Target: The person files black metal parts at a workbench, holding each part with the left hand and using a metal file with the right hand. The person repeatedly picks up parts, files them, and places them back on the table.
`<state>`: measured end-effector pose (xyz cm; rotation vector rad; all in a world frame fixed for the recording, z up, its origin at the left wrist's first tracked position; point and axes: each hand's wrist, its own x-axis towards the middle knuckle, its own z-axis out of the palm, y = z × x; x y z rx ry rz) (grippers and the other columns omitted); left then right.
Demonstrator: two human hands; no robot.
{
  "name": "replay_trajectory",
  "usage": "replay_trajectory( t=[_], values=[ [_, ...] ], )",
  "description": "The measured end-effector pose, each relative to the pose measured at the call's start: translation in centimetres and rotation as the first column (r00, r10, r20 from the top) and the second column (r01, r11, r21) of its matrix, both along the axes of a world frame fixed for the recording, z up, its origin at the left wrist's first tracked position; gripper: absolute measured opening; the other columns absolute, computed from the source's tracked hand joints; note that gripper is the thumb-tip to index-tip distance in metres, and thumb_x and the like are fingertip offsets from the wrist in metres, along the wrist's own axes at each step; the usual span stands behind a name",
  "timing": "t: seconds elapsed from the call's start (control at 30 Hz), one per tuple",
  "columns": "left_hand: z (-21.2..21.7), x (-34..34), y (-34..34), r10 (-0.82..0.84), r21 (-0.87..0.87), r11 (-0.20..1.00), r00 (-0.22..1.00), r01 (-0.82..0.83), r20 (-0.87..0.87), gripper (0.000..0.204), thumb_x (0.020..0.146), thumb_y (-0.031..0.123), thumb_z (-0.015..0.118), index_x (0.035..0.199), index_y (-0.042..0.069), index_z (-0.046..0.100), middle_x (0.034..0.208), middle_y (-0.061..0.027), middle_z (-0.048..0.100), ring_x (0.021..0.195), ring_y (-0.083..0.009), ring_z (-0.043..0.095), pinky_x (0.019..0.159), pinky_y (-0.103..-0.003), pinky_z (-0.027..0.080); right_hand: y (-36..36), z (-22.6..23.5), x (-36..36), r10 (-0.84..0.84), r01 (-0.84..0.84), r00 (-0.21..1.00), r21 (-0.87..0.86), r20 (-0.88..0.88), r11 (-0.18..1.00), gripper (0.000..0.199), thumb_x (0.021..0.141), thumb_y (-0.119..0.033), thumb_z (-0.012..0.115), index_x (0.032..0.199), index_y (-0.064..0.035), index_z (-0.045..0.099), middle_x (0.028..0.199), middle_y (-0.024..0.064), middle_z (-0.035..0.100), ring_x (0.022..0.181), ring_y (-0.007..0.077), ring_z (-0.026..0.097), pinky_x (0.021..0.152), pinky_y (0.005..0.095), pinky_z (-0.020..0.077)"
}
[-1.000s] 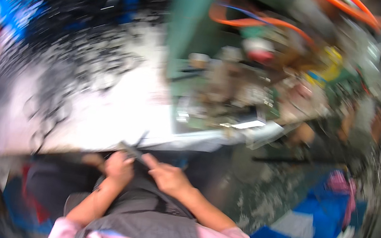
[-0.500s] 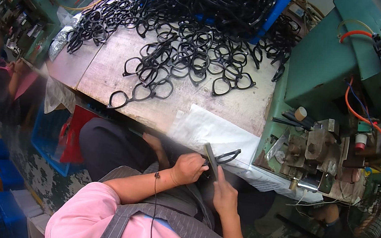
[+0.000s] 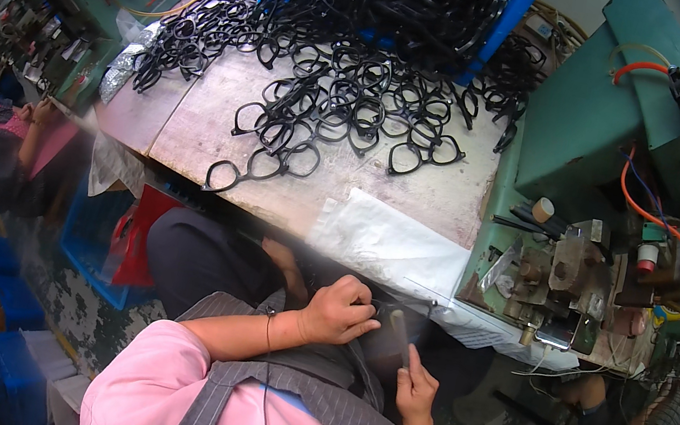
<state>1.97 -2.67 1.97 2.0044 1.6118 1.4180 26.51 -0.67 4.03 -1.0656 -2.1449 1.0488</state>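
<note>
Over my lap, just off the table's front edge, my left hand [image 3: 339,310] is closed in a pinch on a black eyeglass frame [image 3: 383,308]. Most of that frame blurs into the dark clothing behind it. My right hand [image 3: 417,388] grips a flat grey bar-shaped tool that looks like a file [image 3: 399,332]. The tool is tilted, smeared by motion, and its upper end is close to the eyeglass frame; whether they touch I cannot tell. Many more black eyeglass frames [image 3: 347,111] lie heaped on the table beyond my hands.
A blue crate [image 3: 486,35] full of black frames stands at the back of the table [image 3: 193,131]. White paper [image 3: 399,235] lies at the front edge. Green machines [image 3: 582,117] flank the table, with hoses and metal fixtures at right. Another person [image 3: 3,150] sits far left.
My right hand and the tool have moved down and to the right, away from my left hand. The held eyeglass frame has turned and shows less. The whole view has shifted slightly.
</note>
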Motion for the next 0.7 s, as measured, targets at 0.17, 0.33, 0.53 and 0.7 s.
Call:
replay_trajectory(
  t=[0.17, 0.33, 0.53, 0.7],
  values=[
    [2.5, -0.5, 0.5, 0.040, 0.090, 0.995, 0.994, -0.031, -0.101, 0.026, 0.070, 0.022, 0.075, 0.088, 0.009, 0.063, 0.095, -0.0081, 0.054, 0.087, -0.0284, 0.054, 0.074, -0.040, 0.044, 0.4, 0.2, -0.4, 0.004, 0.001, 0.997, 0.068, -0.073, 0.998, 0.040, 0.084, 0.000, 0.062, 0.124, 0.0021, 0.058, 0.083, 0.0186, 0.065, 0.067, 0.0277, 0.063, 0.064, 0.0320, 0.0505],
    [4.3, -5.8, 4.5, 0.187, 0.225, 0.965, 0.955, -0.135, -0.229, 0.022, 0.072, 0.014, 0.073, 0.088, 0.006, 0.060, 0.096, -0.0102, 0.056, 0.082, -0.0301, 0.054, 0.073, -0.041, 0.042, 0.5, 0.1, -2.2, 0.070, -0.058, 0.991, 0.100, -0.116, 0.993, 0.042, 0.083, 0.000, 0.063, 0.124, 0.0011, 0.058, 0.072, 0.0158, 0.058, 0.059, 0.0284, 0.058, 0.058, 0.0322, 0.0482],
    [6.1, -13.8, 13.6, 0.568, 0.291, 0.821, 0.752, -0.491, -0.334, 0.021, 0.078, 0.013, 0.069, 0.095, 0.004, 0.061, 0.098, -0.0103, 0.057, 0.091, -0.0295, 0.052, 0.080, -0.039, 0.042, 0.0, 0.2, -3.0, 0.081, -0.071, 0.990, 0.085, -0.116, 0.994, 0.043, 0.083, 0.001, 0.062, 0.125, -0.0007, 0.058, 0.070, 0.0145, 0.057, 0.058, 0.0288, 0.056, 0.056, 0.0328, 0.0469],
    [5.1, -16.7, 18.2, 0.617, 0.132, 0.737, 0.580, -0.663, -0.531, 0.022, 0.080, 0.026, 0.068, 0.089, 0.006, 0.062, 0.086, -0.0081, 0.062, 0.089, -0.0286, 0.056, 0.073, -0.040, 0.042, -0.1, 0.5, -2.9, 0.095, -0.093, 0.994, 0.034, -0.055, 0.995, 0.041, 0.085, 0.000, 0.060, 0.126, 0.0019, 0.056, 0.076, 0.0151, 0.061, 0.061, 0.0209, 0.058, 0.061, 0.0275, 0.0471]
  ],
)
